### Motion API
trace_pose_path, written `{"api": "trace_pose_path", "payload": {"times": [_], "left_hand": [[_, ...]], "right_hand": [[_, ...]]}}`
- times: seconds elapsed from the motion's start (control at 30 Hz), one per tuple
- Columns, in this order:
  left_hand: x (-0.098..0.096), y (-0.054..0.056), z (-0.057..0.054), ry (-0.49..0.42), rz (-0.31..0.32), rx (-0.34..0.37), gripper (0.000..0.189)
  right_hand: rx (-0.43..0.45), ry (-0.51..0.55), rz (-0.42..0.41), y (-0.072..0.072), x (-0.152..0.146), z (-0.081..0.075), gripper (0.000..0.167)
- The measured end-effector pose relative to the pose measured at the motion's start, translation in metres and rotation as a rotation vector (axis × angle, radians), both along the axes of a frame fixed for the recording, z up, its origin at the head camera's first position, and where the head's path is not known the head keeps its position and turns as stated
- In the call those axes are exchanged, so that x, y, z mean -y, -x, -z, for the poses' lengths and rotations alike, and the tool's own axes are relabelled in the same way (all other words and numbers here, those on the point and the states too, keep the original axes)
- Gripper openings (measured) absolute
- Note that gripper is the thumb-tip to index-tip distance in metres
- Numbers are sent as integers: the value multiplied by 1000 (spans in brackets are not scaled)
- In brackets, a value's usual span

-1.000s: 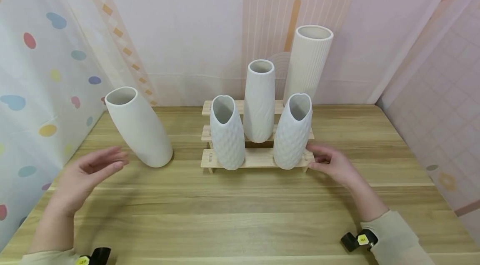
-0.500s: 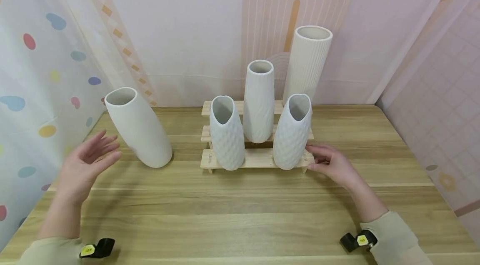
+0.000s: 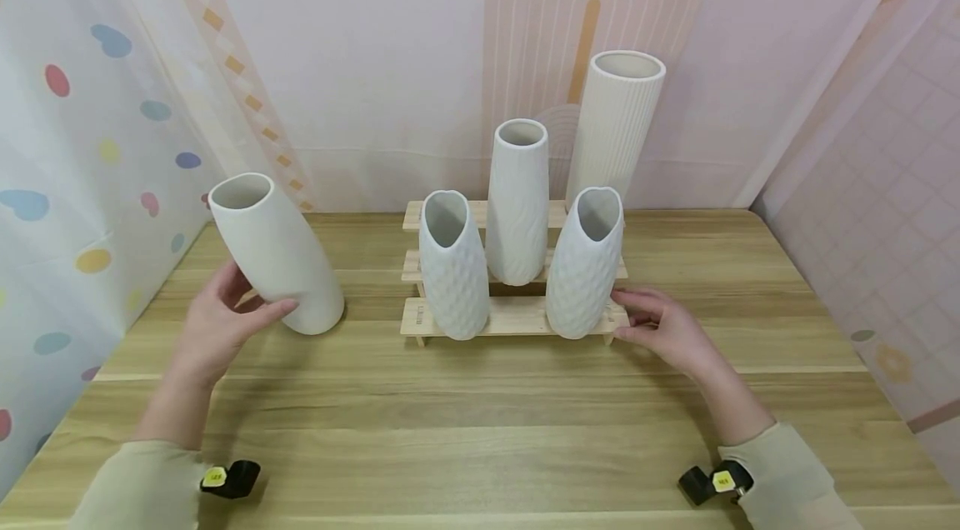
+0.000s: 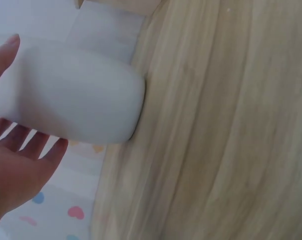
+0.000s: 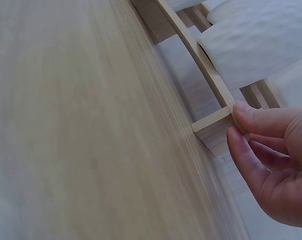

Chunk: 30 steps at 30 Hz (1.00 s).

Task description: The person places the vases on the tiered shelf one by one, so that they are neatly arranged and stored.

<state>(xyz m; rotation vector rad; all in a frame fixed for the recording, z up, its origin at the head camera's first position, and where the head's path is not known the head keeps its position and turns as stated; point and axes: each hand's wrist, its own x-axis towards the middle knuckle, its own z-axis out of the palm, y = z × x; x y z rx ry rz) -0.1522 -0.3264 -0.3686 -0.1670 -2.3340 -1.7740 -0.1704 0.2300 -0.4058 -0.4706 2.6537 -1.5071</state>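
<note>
On the left of the table stands a smooth white vase [image 3: 281, 255] with a slanted rim. My left hand [image 3: 217, 322] is round its lower left side, thumb across the front and fingers behind. From the left wrist, the vase [image 4: 86, 95] has its base on the table, with the fingers of that hand [image 4: 16, 170] curved along its side. My right hand [image 3: 667, 330] pinches the right end of the lowest step of a wooden stepped stand [image 3: 517, 315]. The right wrist view shows thumb and finger of this hand [image 5: 275, 160] at the step's corner [image 5: 215, 120].
Two dimpled white vases [image 3: 455, 280] [image 3: 587, 276] stand on the lowest step. A slim white vase [image 3: 519, 205] is on the middle step, and a tall ribbed vase [image 3: 618, 126] at the back right. Patterned curtains [image 3: 360, 55] border the wooden table [image 3: 480, 422].
My left hand has moved right and come round the smooth white vase, from beside it. The right hand has stayed at the stand's corner. The vases have not moved.
</note>
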Motion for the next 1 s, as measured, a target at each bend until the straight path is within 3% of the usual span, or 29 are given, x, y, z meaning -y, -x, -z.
{"api": "trace_pose_path", "payload": {"times": [0.17,0.43,0.67,1.0], "left_hand": [[-9,4,5,56,-69,-5,80],[-19,11,10,12,-169,-27,86],[-26,12,11,125,-287,-60,91],[-35,12,6,191,-380,-42,90]], "right_hand": [[1,-4,3,0,0,0,51],[-4,-10,8,-1,0,0,50],[-4,-11,5,0,0,0,51],[-3,9,3,-1,0,1,50]]}}
